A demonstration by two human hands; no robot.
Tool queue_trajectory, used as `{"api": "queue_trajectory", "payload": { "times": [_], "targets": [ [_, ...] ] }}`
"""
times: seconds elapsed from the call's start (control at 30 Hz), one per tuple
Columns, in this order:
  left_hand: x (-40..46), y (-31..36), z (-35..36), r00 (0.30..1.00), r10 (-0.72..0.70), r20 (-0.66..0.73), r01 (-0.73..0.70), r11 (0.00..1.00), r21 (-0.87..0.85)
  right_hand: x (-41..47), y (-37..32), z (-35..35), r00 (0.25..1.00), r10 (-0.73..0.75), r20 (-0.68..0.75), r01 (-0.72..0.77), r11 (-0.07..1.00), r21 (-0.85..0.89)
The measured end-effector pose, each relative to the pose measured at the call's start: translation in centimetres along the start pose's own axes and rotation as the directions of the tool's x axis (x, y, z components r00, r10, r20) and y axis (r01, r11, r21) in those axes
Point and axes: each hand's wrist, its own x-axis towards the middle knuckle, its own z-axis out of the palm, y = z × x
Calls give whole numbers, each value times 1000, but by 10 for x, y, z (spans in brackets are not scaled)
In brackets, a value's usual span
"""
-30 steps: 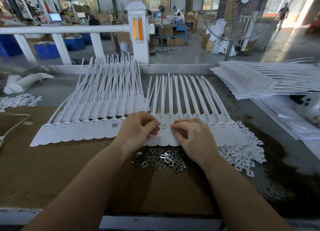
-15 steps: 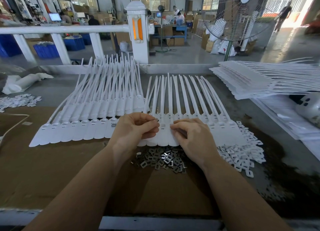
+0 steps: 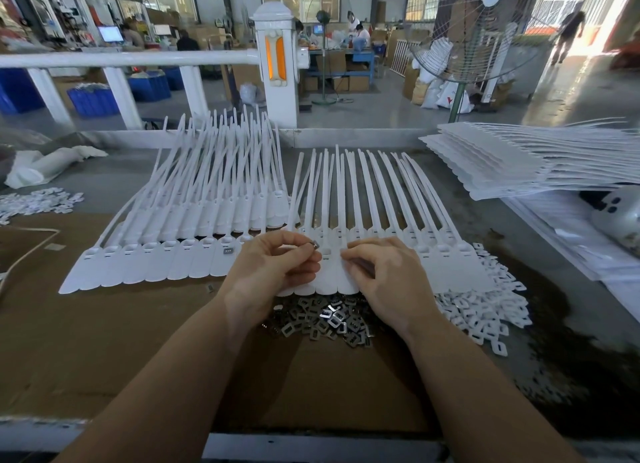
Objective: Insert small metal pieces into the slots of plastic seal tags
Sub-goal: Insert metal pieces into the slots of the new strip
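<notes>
Two hands: over the tags mid-table.
Left hand: pinches one metal piece.
Right hand: curled fingertips press a tag.
Clips: heaped near the table's front edge.

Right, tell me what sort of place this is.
Probably a factory assembly floor: rows of white plastic seal tags on a workbench, a heap of small metal pieces, and blue crates behind.

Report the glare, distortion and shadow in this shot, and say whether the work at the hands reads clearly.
Head view: daylight blows out the doorway at top right; the wide lens bows the white railing; the forearms shade the cardboard sheet; the left hand pinching a metal piece and the right hand on the seal tags look sharp.
</notes>
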Motion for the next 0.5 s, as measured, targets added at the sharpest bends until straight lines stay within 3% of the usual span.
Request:
{"api": "queue_trajectory", "payload": {
  "times": [0.27, 0.5],
  "targets": [
    [8, 10, 5, 998, 31, -59, -27, 997, 76, 0, 1, 1, 1000, -1, -7, 0, 1000, -3],
    [11, 14, 3, 1000, -3, -22, 4, 998, 58, 1, 2, 0, 1000, 2, 3, -2, 1000, -5]
  ]
}}
